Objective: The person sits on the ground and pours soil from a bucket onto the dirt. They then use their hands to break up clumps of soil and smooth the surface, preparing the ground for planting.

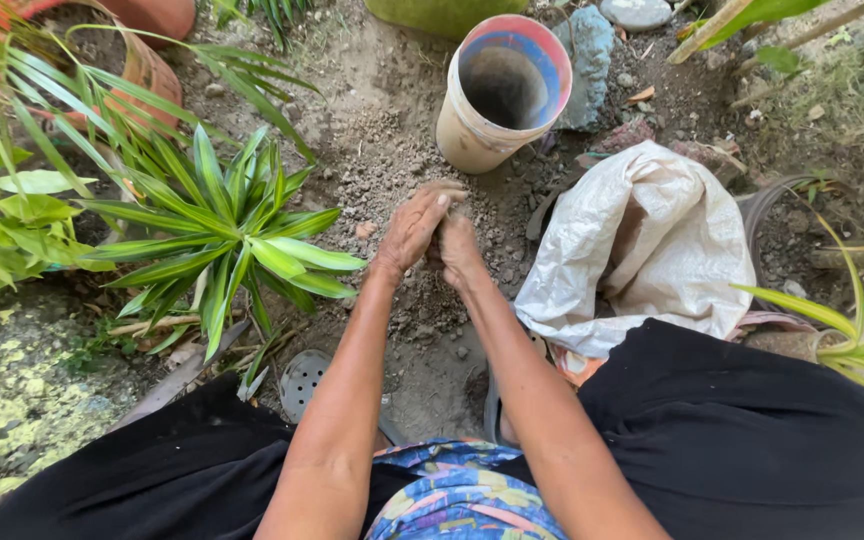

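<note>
The left hand (414,228) and the right hand (457,250) meet over a patch of bare ground (422,350), pressed side by side with fingers curled inward, cupped narrowly around what looks like a clump of soil; how much they hold cannot be told, since the palms face down and hide it. Under them lies a loose heap of crumbly soil (392,160), spread across the middle of the ground between the plant and the bucket. Just beyond the heap, toward the far edge of the ground, one painted bucket (500,95) stands tilted with its mouth open toward the camera; its inside looks dark and seems mostly empty, so any filling appears barely begun, with most of the heap lying outside it. To the right of the hands one white sack (642,245) sits slumped, its mouth folded and its contents hidden. On the left, one leafy green plant (227,235) with long pointed leaves grows out of the ground near the left wrist, apart from the hands. At the far left corner one terracotta pot (147,65) shows, partly covered by leaves, with the rim of a second one at the top edge. One round perforated disc (302,378) lies flat near the person's knee, untouched.
</note>
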